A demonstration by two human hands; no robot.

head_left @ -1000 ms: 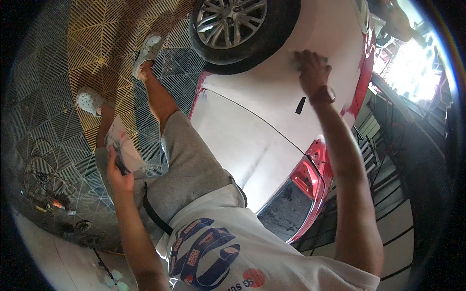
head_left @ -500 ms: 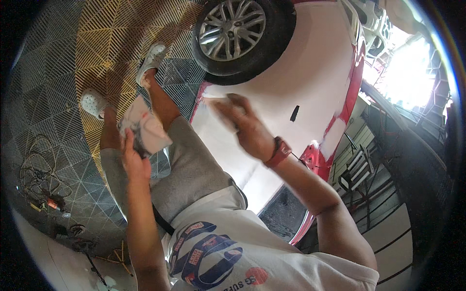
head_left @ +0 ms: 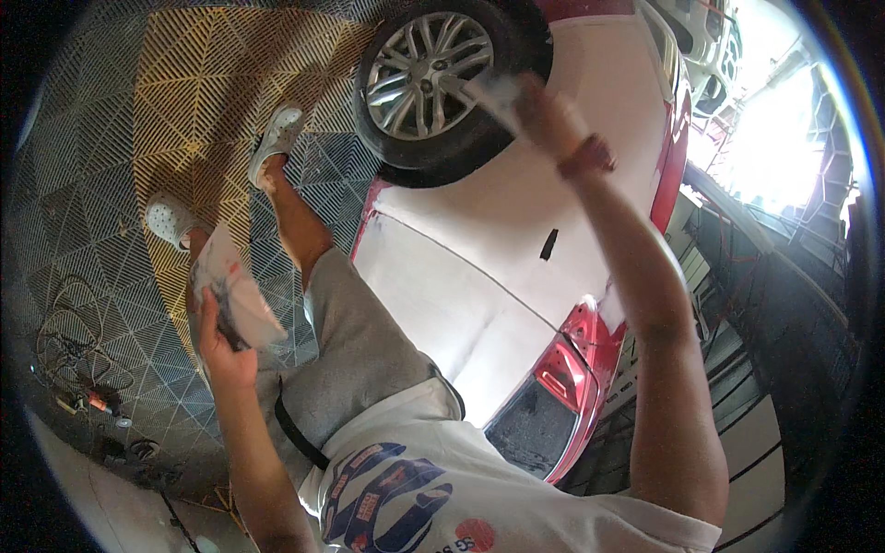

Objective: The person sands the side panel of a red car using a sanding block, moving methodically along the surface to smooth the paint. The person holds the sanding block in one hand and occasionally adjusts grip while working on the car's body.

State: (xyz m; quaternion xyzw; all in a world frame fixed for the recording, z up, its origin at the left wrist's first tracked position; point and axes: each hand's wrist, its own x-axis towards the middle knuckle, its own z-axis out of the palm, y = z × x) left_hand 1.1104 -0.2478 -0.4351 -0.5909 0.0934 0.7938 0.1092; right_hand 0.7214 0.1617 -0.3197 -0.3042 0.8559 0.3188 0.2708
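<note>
In my left hand (head_left: 226, 352) is a thin, pale board (head_left: 241, 297), smeared with grey and a few red spots; my fingers wrap its lower edge, in front of my legs. My right hand (head_left: 551, 120), blurred by motion, is raised before the red car's pale, matt side panel (head_left: 479, 207), close to the wheel. Its fingers close on a flat, pale blade-like piece (head_left: 496, 100), too smeared to name more exactly. Whether that piece touches the panel cannot be told. A red wristband (head_left: 587, 158) is on my right wrist.
The car's wheel (head_left: 429, 78) stands at the top middle. Right of the panel's middle is a dark slot (head_left: 548, 244); a bare red mirror mount (head_left: 564, 373) and window (head_left: 530, 424) are lower. Cables (head_left: 69, 336) lie on the grid floor (head_left: 101, 184) at left.
My right hand has swung up and to the right, from low on the panel to beside the wheel, with the blade-like piece. My left hand and the board have shifted slightly down and left.
</note>
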